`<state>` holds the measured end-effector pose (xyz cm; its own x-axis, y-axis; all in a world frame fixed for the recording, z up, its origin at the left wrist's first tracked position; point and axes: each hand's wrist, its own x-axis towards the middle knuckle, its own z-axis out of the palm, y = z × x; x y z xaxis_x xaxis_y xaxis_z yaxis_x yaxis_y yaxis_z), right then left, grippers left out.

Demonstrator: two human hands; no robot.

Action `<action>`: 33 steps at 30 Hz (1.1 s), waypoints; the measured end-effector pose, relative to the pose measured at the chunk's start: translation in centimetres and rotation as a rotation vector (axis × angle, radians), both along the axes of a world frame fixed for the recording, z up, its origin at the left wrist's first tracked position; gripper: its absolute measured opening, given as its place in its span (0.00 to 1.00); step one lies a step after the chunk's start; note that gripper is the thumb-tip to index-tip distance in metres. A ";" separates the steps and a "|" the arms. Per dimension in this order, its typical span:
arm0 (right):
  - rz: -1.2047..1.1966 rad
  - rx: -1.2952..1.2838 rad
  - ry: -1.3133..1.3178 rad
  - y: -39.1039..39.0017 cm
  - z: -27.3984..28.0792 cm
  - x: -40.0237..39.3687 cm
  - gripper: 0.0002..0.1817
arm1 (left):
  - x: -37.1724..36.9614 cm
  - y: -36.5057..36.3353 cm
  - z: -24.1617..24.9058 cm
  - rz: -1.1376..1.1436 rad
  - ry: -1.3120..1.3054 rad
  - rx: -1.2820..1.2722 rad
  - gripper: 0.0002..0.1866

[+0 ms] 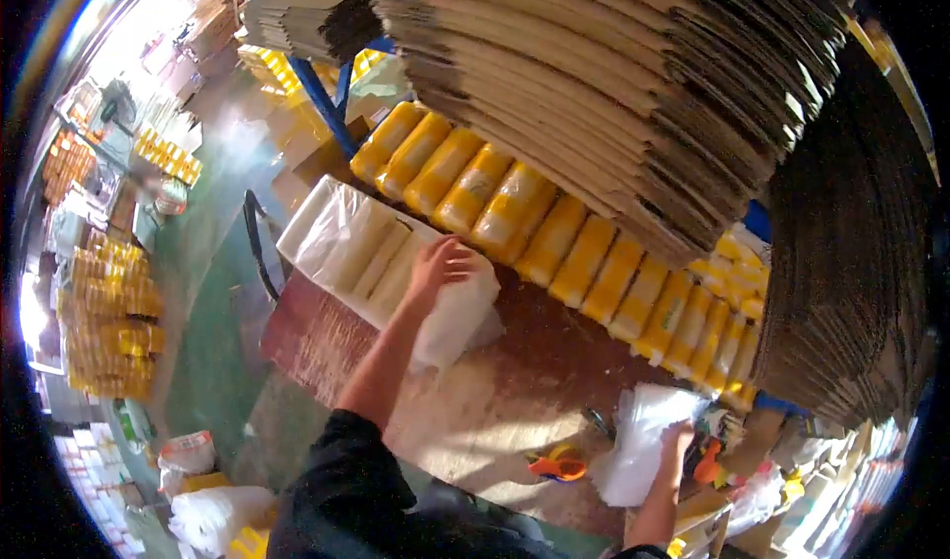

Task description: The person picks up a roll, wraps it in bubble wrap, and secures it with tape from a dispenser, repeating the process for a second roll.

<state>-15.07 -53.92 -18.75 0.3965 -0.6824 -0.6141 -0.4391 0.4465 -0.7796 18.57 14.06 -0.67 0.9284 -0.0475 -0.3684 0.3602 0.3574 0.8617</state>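
On the worktable, a long block of pale items in a clear plastic bag lies at the back left. My left hand rests on the loose right end of this bag, its fingers slightly bent and apart. Farther right, my right hand is at the right edge of a stack of clear plastic bags, its fingers pressed together on it. Between my hands, an orange and yellow tool lies near the table's front edge.
A row of yellow-and-white wrapped packs runs behind the table. Stacked flat cardboard overhangs them. A blue frame post stands behind left. Cartons and an orange object are at the right. Yellow packs stand far left.
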 end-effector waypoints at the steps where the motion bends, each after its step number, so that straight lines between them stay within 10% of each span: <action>1: 0.036 -0.237 0.126 3.2 2.5 0.8 0.14 | -0.6 3.0 -2.3 0.073 -0.109 0.315 0.16; 2: 0.061 -0.226 0.103 6.0 5.4 1.3 0.14 | -0.5 6.9 -8.3 0.187 -0.186 0.543 0.16; 6: 0.137 -0.193 0.034 13.0 13.5 1.7 0.08 | -2.9 10.6 -7.1 0.095 -0.215 1.799 0.28; 13: 0.378 -0.446 0.050 14.1 14.6 0.6 0.12 | 1.1 15.5 -9.4 0.220 -0.059 1.983 0.40; 17: 0.664 -1.182 0.245 9.7 9.8 0.0 0.21 | 0.8 19.4 -7.0 0.024 -0.049 1.706 0.42; 18: 0.544 -0.857 0.273 10.9 10.8 0.9 0.21 | 0.5 19.5 -7.6 0.013 -0.004 1.703 0.42; 20: 0.635 -1.097 0.193 18.0 17.4 3.9 0.19 | 0.8 19.6 -8.9 -0.010 0.072 1.706 0.42; 25: 0.847 -0.736 -0.071 27.0 19.1 7.6 0.16 | -0.3 19.1 -2.1 -0.023 0.011 1.409 0.40; 28: 1.007 -0.154 -0.265 33.3 20.9 8.2 0.13 | -2.7 19.7 -2.6 -0.078 0.131 0.768 0.37; 33: 1.034 -0.018 -0.154 37.5 19.6 6.3 0.14 | -15.3 17.1 1.5 -0.098 0.164 -0.189 0.42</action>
